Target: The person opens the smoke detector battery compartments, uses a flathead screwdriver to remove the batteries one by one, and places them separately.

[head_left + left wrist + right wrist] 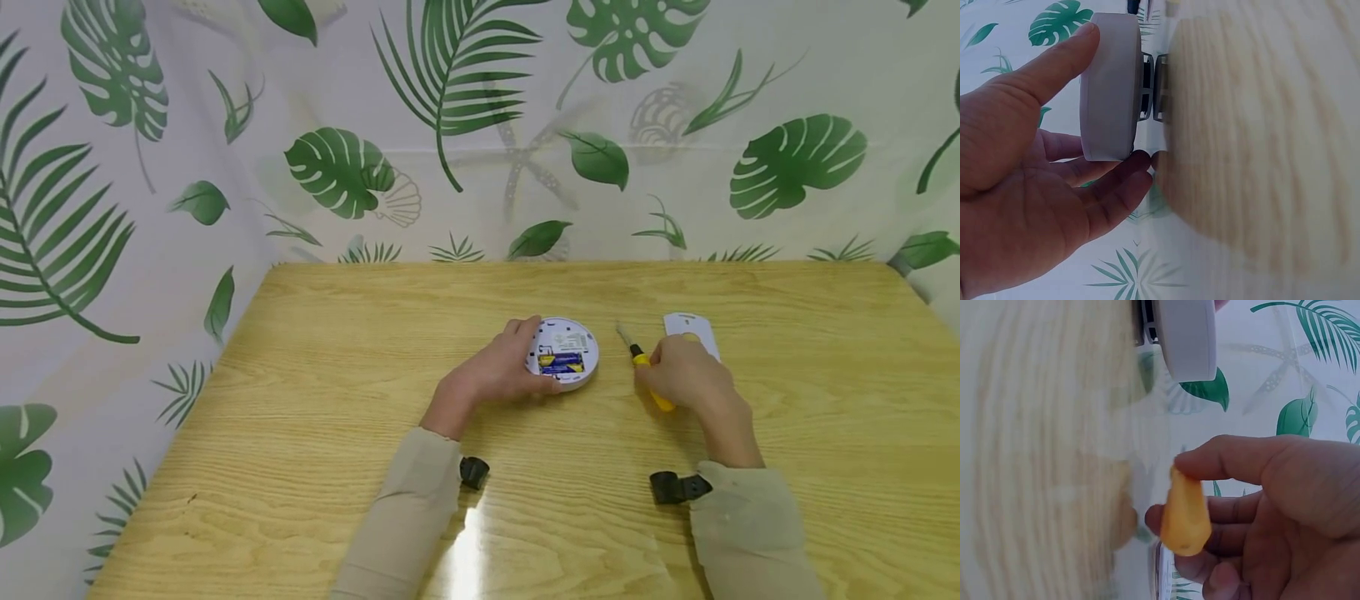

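Note:
My left hand [487, 369] holds a round white battery-powered device [581, 340] by its left side, thumb at the near edge and fingers at the far edge. Two blue-and-yellow batteries [561, 364] lie in its uncovered compartment. Dark clip-like parts show under the device [1111, 87] in the left wrist view, close above the table. To the right, my right hand [692, 375] pinches a screwdriver [1186, 519] by its yellow handle between thumb and fingers. Its metal tip points away, to the far left. Beyond that hand lies a white plate [678, 322], partly hidden by it.
Both hands work over a light wooden table [337, 350]. A leaf-patterned cloth [480, 208] hangs behind its far edge and along the left side. Black straps [474, 472] sit at both wrists, over beige sleeves.

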The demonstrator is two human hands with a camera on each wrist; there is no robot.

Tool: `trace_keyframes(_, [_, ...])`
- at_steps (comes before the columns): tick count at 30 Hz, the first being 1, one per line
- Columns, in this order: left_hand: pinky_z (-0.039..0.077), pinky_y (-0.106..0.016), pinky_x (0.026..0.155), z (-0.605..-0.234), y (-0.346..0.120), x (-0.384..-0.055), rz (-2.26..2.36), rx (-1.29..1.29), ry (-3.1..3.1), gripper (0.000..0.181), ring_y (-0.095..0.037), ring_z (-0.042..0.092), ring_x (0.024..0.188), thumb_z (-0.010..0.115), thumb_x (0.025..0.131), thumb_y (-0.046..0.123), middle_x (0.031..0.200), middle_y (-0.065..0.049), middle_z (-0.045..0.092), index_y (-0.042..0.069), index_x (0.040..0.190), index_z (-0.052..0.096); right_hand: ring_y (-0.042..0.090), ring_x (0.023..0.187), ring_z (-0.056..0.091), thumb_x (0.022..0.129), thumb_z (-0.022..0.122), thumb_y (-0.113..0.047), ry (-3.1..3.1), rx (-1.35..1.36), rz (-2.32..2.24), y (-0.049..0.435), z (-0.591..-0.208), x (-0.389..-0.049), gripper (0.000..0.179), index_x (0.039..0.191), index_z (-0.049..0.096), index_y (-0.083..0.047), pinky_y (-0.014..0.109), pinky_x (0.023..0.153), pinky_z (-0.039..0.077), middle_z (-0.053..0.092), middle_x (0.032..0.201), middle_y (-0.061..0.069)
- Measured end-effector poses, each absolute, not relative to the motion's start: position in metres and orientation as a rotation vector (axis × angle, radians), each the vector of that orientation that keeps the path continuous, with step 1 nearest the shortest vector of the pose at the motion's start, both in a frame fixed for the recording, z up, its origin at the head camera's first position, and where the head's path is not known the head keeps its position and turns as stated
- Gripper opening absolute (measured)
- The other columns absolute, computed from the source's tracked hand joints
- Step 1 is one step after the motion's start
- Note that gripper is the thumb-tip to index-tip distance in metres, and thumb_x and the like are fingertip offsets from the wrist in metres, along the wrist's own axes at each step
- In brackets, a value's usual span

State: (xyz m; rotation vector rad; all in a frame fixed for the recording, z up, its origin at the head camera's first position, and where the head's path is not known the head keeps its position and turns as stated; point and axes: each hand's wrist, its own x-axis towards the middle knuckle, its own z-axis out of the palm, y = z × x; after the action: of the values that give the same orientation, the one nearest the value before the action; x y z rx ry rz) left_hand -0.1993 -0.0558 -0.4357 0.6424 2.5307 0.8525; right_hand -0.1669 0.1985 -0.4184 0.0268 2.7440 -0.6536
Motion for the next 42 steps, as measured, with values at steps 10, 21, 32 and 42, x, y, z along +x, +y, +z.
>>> trace_keyframes(10, [0.034, -0.036, 0.113, -0.434, -0.056, -0.199, 0.834, 0.639, 2.535, 0.099, -0.022, 0.039, 0.134, 0.075, 0.088, 0.040, 0.156, -0.014, 0.028, 0.010, 0.159, 0.014, 0.023, 0.066, 0.053, 0.103, 0.048, -0.025, 2.875, 0.026, -1.248, 0.194, -0.416, -0.166, 0.040, 0.131, 0.046, 0.004, 0.031, 0.054, 0.046, 0.055, 0.107, 0.026])
trace_keyframes(21, [0.033, -0.037, 0.113, -0.433, -0.056, -0.200, 0.839, 0.630, 2.521, 0.098, -0.022, 0.038, 0.134, 0.074, 0.089, 0.041, 0.157, -0.013, 0.027, 0.011, 0.160, 0.013, 0.011, 0.045, 0.050, 0.101, 0.058, -0.032, 2.582, 0.154, -2.238, 0.184, -0.401, -0.166, 0.020, 0.103, 0.058, -0.012, 0.021, 0.039, 0.041, 0.062, 0.080, 0.002])
trace_keyframes(32, [0.035, -0.037, 0.112, -0.434, -0.057, -0.200, 0.821, 0.642, 2.529, 0.099, -0.023, 0.040, 0.132, 0.074, 0.088, 0.042, 0.156, -0.014, 0.029, 0.010, 0.160, 0.013, 0.010, 0.043, 0.040, 0.105, 0.049, -0.024, 2.476, -0.096, -2.200, 0.156, -0.409, -0.169, 0.012, 0.105, 0.045, -0.013, 0.019, 0.040, 0.035, 0.061, 0.068, 0.000])
trace_keyframes(42, [0.035, -0.038, 0.113, -0.435, -0.057, -0.200, 0.832, 0.623, 2.521, 0.100, -0.022, 0.039, 0.133, 0.073, 0.089, 0.043, 0.155, -0.013, 0.029, 0.010, 0.160, 0.011, 0.011, 0.052, 0.048, 0.105, 0.049, -0.025, 2.795, -0.190, -1.862, 0.138, -0.421, -0.168, 0.027, 0.113, 0.058, -0.001, 0.022, 0.046, 0.041, 0.064, 0.078, 0.014])
